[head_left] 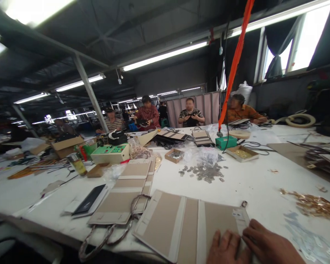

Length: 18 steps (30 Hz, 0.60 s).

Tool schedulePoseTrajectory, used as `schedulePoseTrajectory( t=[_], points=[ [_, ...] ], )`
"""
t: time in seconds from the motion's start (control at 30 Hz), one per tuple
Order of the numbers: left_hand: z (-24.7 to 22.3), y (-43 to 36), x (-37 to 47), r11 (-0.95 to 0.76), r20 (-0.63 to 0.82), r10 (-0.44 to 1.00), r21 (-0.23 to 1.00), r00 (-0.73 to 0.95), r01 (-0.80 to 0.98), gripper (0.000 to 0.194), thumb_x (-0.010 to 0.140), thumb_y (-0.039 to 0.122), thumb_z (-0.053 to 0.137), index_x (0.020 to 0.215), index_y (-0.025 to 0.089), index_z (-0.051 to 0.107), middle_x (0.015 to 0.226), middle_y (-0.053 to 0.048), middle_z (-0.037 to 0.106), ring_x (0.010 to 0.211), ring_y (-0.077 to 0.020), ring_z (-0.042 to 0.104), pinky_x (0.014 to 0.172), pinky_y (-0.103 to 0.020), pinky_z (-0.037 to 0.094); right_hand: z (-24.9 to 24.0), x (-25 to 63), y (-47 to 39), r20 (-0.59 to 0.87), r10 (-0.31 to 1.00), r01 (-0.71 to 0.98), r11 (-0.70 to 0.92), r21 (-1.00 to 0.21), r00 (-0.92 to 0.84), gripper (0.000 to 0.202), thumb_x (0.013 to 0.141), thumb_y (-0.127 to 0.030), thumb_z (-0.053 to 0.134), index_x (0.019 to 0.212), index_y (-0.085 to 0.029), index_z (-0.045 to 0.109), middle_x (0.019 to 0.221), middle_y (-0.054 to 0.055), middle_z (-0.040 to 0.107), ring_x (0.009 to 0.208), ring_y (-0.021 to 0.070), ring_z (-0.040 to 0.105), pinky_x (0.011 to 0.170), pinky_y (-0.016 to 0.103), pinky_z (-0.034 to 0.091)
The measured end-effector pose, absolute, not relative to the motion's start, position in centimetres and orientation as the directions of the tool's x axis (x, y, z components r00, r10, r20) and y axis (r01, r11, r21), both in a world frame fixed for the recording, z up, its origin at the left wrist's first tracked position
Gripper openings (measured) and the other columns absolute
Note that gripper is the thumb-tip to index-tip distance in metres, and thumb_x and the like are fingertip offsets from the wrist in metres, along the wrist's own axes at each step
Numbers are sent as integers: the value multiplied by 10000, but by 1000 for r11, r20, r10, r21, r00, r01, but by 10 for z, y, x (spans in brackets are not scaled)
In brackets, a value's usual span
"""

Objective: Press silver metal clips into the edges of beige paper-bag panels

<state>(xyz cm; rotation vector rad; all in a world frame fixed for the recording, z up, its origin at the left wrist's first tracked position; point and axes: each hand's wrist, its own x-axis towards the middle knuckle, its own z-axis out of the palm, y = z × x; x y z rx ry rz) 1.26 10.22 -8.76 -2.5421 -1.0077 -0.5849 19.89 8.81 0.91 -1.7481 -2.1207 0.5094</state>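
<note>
A beige bag panel with pale strips (191, 223) lies flat in front of me, with a small loop at its top right corner. My left hand (227, 247) rests on the panel's right part, fingers apart and pressing on it. Right beside it, my right hand (266, 240) has its fingers pinched together at the panel's right edge; whatever is between them is hidden. Another beige panel (110, 205) with braided handles (110, 234) lies to the left.
Flat grey metal pieces (205, 172) are spread beyond the panel. Gold-coloured parts (316, 205) and thin pale pieces (310, 234) lie at the right. A dark notebook (90, 200), a green control box (110, 153) and small trays (242, 153) stand around. Several people sit across the table.
</note>
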Motion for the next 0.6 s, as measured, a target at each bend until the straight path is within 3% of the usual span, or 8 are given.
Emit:
schedulePoseTrajectory(
  t=[0.1, 0.23, 0.4, 0.6],
  points=[
    [-71, 99, 0, -729, 513, 497, -191, 700, 658, 386, 1038, 498, 559, 1379, 336, 638, 1356, -14, 736, 1144, -261, 712, 969, -481, 579, 5, 200, 87, 93, 977, 849, 213, -484, -192, 365, 1002, -366, 411, 827, -257, 713, 968, 75, 686, 823, 243, 728, 736, 339, 498],
    [-42, 87, -18, -793, 430, 464, -188, 774, 580, 555, 1064, 541, 460, 1552, 277, 449, 1547, -63, 591, 1310, -272, 604, 1033, -484, 534, 7, 199, 85, 108, 975, 862, 222, -455, -194, 364, 1007, -354, 392, 844, -239, 697, 996, 90, 700, 836, 249, 723, 748, 346, 483],
    [-23, 78, -18, -821, 367, 465, -162, 806, 547, 535, 1094, 513, 388, 1553, 243, 431, 1480, -103, 619, 1285, -297, 594, 996, -486, 514, 8, 201, 80, 69, 979, 897, 203, -394, -192, 395, 1016, -347, 335, 873, -224, 682, 1005, 105, 695, 880, 264, 726, 798, 378, 478],
    [-18, 80, -8, -832, 352, 460, -151, 815, 535, 545, 1103, 525, 355, 1555, 228, 421, 1406, -109, 639, 1228, -291, 603, 916, -446, 503, -12, 215, 77, 132, 983, 882, 175, -438, -129, 389, 1022, -414, 391, 924, -276, 741, 1022, 74, 722, 895, 249, 724, 756, 352, 476]
  ],
)
